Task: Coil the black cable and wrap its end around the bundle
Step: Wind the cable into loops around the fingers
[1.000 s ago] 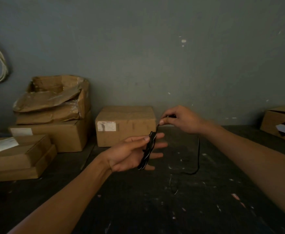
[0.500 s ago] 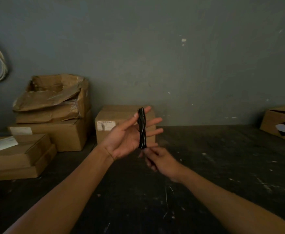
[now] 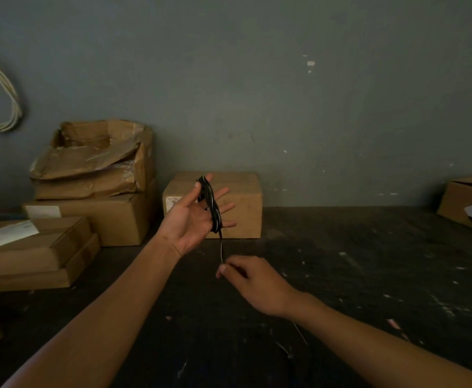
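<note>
The black cable (image 3: 211, 208) is looped around the spread fingers of the left hand (image 3: 194, 219), which is held open, palm up, above the worktop (image 3: 341, 275). A short tail drops to the right hand (image 3: 253, 282) just below, pinched between thumb and fingertip. The cable looks thin, light and limp, likely to spring loose unless kept taut; the tail near the bundle seems the best grip. In the dim light, its far end is hard to make out.
</note>
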`<state>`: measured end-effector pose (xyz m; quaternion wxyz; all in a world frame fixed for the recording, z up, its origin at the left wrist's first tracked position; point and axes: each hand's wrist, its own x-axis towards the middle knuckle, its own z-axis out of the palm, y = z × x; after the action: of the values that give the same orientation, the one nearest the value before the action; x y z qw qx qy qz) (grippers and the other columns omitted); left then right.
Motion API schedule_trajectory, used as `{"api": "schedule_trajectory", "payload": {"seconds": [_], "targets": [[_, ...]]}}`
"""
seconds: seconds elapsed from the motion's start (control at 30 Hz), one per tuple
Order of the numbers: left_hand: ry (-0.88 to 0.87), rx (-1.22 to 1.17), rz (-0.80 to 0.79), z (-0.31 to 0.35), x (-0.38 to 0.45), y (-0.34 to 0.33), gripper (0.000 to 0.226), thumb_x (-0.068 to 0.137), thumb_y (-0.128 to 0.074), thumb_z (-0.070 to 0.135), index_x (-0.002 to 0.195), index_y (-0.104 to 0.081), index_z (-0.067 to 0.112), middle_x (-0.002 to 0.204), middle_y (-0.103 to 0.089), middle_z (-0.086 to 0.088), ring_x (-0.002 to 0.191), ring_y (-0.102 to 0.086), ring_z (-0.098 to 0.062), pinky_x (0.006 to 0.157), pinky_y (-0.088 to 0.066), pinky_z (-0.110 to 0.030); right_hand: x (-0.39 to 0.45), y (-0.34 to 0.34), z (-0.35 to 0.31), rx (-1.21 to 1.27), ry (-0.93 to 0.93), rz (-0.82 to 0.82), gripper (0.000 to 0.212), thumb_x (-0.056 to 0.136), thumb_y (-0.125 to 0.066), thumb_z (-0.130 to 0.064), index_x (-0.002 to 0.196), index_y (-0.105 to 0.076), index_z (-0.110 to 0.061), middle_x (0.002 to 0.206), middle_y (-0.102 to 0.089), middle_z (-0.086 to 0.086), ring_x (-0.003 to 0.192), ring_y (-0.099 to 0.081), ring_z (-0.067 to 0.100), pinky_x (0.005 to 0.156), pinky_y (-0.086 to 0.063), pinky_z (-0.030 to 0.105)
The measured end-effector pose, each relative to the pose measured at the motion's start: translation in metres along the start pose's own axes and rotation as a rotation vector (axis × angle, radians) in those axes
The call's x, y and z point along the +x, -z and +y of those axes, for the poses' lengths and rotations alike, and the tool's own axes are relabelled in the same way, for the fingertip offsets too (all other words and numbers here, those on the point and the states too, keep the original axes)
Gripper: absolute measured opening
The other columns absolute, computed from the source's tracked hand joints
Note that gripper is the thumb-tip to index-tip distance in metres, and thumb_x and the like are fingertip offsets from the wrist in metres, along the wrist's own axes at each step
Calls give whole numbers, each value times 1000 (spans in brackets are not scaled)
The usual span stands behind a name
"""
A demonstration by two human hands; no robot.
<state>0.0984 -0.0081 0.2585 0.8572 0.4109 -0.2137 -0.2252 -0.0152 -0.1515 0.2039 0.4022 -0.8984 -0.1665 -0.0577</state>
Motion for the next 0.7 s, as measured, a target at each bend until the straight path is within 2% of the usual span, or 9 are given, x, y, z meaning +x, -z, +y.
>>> {"api": "schedule_trajectory", "payload": {"seconds": [0.07, 0.13, 0.23, 0.33, 0.47, 0.53, 0.7], "targets": [[1, 41, 40, -1, 0, 2, 36, 99, -39, 38, 133, -53, 33, 147, -45, -14, 134, -40, -43, 101, -33, -69, 2, 5, -6, -82, 11, -31, 23, 100, -46, -34, 102, -65, -22, 69, -58, -5, 56, -52, 1, 55, -42, 19], [10, 118, 74, -2, -2, 6, 39, 99, -40, 37, 136, -51, 34, 147, -46, -11, 135, -40, -40, 106, -28, -68, 3, 15, -16, -170, 31, -51, 19, 99, -48, -35, 96, -64, -25, 77, -63, -2, 64, -57, 5, 61, -49, 28], [51, 225, 88, -9, -8, 13, 40, 93, -46, 37, 132, -55, 33, 145, -48, -9, 136, -40, -37, 112, -25, -61, 8, 39, -32, -279, 35, -52, 16, 98, -49, -33, 95, -64, -27, 76, -63, -4, 65, -60, 11, 62, -52, 32], [153, 292, 4, -17, -17, 14, 42, 88, -53, 37, 130, -59, 32, 147, -46, -10, 136, -39, -35, 111, -27, -63, 16, 67, -41, -426, 50, -27, 17, 97, -52, -33, 105, -66, -29, 80, -67, -5, 65, -61, 13, 59, -49, 29], [313, 386, -100, -22, -25, 4, 34, 89, -53, 32, 118, -69, 25, 143, -51, -12, 131, -46, -34, 102, -38, -62, 28, 95, -47, -524, 51, -33, 10, 92, -61, -33, 96, -69, -28, 85, -68, -5, 70, -60, 13, 58, -43, 29], [385, 403, -143, -25, -26, 2, 34, 88, -54, 32, 119, -69, 27, 143, -52, -8, 133, -43, -33, 104, -36, -64, 34, 106, -53, -578, 55, -11, 7, 89, -64, -34, 90, -69, -29, 84, -70, -3, 73, -63, 15, 59, -45, 29], [469, 426, -255, -27, -33, -1, 40, 88, -56, 33, 128, -63, 32, 145, -51, -2, 136, -41, -31, 108, -28, -67, 45, 136, -51, -616, 87, 94, 17, 85, -68, -35, 94, -73, -22, 84, -68, -5, 75, -60, 13, 68, -47, 32]]}}
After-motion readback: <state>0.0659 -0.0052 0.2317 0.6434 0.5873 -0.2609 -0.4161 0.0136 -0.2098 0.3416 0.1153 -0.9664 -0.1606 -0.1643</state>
